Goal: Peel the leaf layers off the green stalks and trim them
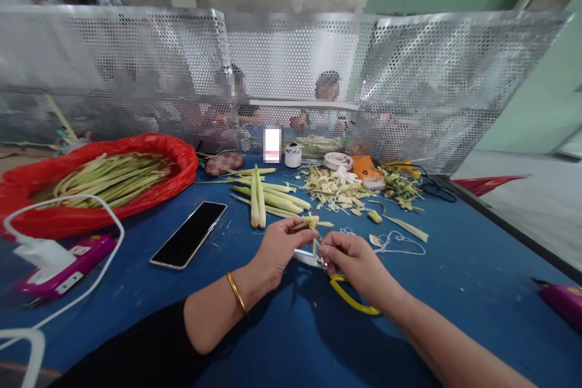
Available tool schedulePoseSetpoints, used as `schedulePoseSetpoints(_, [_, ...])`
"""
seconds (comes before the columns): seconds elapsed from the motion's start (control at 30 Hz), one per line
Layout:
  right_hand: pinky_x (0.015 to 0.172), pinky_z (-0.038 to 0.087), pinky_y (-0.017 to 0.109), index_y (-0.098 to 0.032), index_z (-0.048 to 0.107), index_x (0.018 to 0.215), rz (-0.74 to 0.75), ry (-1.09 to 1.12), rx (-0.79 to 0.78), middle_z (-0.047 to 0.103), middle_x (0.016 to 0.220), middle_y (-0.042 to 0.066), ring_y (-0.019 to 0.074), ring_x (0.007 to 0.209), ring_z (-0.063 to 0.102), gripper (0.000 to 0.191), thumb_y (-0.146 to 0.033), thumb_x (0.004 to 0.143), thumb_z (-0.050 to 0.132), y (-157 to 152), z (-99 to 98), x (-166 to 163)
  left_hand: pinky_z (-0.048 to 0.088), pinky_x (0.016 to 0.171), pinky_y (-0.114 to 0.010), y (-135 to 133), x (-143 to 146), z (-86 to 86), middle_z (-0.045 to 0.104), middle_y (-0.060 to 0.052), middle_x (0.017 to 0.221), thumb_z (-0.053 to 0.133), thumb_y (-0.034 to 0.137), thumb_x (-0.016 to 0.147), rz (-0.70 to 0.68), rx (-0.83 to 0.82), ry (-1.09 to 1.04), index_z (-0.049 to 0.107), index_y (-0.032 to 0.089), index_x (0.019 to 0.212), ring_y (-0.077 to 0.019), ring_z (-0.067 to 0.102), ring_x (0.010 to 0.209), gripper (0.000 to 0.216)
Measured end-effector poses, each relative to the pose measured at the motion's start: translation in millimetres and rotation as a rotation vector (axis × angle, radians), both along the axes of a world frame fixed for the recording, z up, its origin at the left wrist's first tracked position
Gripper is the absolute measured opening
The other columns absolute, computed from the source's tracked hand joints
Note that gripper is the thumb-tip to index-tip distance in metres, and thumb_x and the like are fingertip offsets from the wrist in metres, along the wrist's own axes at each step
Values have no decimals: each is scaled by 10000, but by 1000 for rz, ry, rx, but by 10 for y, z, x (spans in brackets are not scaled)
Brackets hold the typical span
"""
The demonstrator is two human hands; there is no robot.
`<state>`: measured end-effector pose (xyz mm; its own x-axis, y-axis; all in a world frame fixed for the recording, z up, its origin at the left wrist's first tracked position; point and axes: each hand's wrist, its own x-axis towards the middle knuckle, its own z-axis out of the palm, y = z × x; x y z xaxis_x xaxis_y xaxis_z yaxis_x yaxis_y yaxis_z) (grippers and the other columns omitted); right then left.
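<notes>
Single head-worn camera, aimed forward and down across the blue tabletop (454,267), close above its near edge; the perforated screen (409,73) closes the far edge.

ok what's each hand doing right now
left hand: closed, pinching a pale green leaf strip.
right hand: closed on yellow-handled scissors, blades at the strip.

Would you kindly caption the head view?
Left hand pinches a leaf strip; right hand works yellow-handled scissors over blue table.
</notes>
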<state>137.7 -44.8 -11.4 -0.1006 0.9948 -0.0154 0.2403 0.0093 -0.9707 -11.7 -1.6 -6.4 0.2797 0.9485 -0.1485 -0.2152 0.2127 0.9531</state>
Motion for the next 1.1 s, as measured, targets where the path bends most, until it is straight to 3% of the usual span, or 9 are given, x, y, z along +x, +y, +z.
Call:
schedulePoseSetpoints(0.2, [535, 357, 236, -195, 547, 650, -29, -172, 122, 531, 548, -37, 115, 540, 481, 223, -318, 835, 527, 14, -28, 67, 400, 645, -235, 54, -21, -24, 691, -30, 790, 821, 242, 562, 27, -2, 47, 703, 142, 787, -127, 585, 704, 273])
schedulePoseSetpoints(0.37, [556, 414, 246, -186, 601, 772, -24, 20, -41, 598, 590, -17, 126, 556, 534, 231, -411, 808, 567, 13, -59, 1, 398, 633, -242, 26, -6, -34, 666, -17, 762, 823, 260, 549, -2, -15, 21, 686, 148, 742, -123, 565, 680, 262])
schedulePoseSetpoints(0.6, [527, 398, 233, -197, 501, 600, 13, 48, -29, 508, 544, -46, 101, 495, 505, 253, -363, 771, 586, -5, -30, -27, 389, 596, -225, -27, 32, -30, 599, 28, 661, 841, 258, 513, 11, -10, 34, 630, 149, 675, -89, 506, 599, 287])
schedulePoseSetpoints(0.87, [561, 411, 245, -193, 574, 654, 9, -72, 30, 574, 565, -20, 131, 558, 545, 217, -354, 798, 568, -2, -38, 11, 421, 582, -238, -1, 12, -44, 617, 4, 703, 840, 277, 522, -45, -55, 12, 632, 143, 718, -113, 559, 620, 316])
schedulePoseSetpoints(1.0, [541, 403, 242, -205, 514, 610, 1, -129, 69, 534, 546, -33, 129, 540, 525, 242, -338, 808, 560, 6, -82, -20, 429, 589, -236, -15, 17, -41, 627, 1, 717, 841, 270, 533, -52, -39, 11, 649, 143, 725, -105, 556, 621, 301])
schedulePoseSetpoints(1.1, [534, 386, 241, -208, 505, 628, 29, -308, 138, 537, 572, -27, 132, 552, 515, 239, -311, 844, 515, -8, -27, 36, 423, 593, -240, -7, 4, -48, 657, -17, 756, 826, 305, 572, -86, -42, 15, 674, 144, 773, -111, 568, 636, 298])
